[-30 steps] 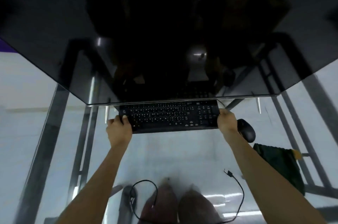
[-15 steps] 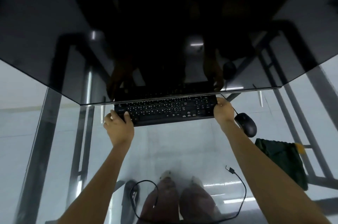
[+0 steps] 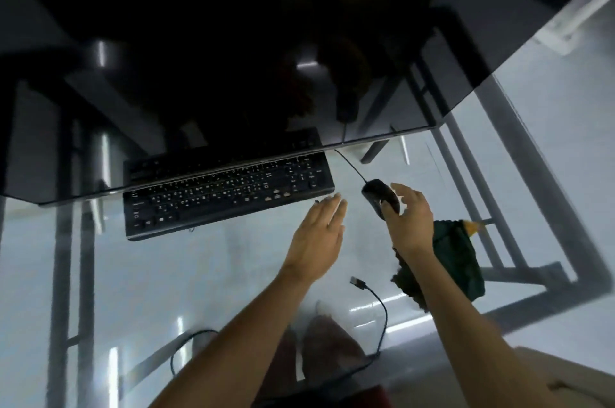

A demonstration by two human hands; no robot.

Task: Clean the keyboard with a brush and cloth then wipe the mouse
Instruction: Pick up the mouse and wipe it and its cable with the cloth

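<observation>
Head view, looking down through a glass table (image 3: 206,274). The keyboard (image 3: 229,196) lies flat on the glass, its long axis running left to right with the right end tipped slightly away; its far edge sits under the front rim of a dark panel (image 3: 233,41) that reflects it. Key legends show as pale marks, too small and blurred to read, and no brand is legible on any object.

The left hand (image 3: 317,239) is flat, palm down, its fingers (image 3: 332,208) straight, held together and gripping nothing. Their tips lie just beside the keyboard's near right corner; whether they touch the glass cannot be told.

The right hand (image 3: 407,224) is spread above the mouse (image 3: 379,199), its fingers (image 3: 404,191) open and curved, not closed on anything. The mouse sits under and just ahead of these fingers, between the two hands' fingertips, and its near end is hidden by the hand. Its long axis points away and to the left, and its cord (image 3: 352,168) leaves the far end and runs under the panel's rim.

A dark green cloth (image 3: 459,261) lies crumpled behind the right fingers, partly covered by the wrist and forearm. A yellow tip (image 3: 472,226) shows at the cloth's far edge; what it belongs to cannot be told. A loose black cable (image 3: 376,301) with a free plug lies on the glass behind the left fingers, between the two forearms.
</observation>
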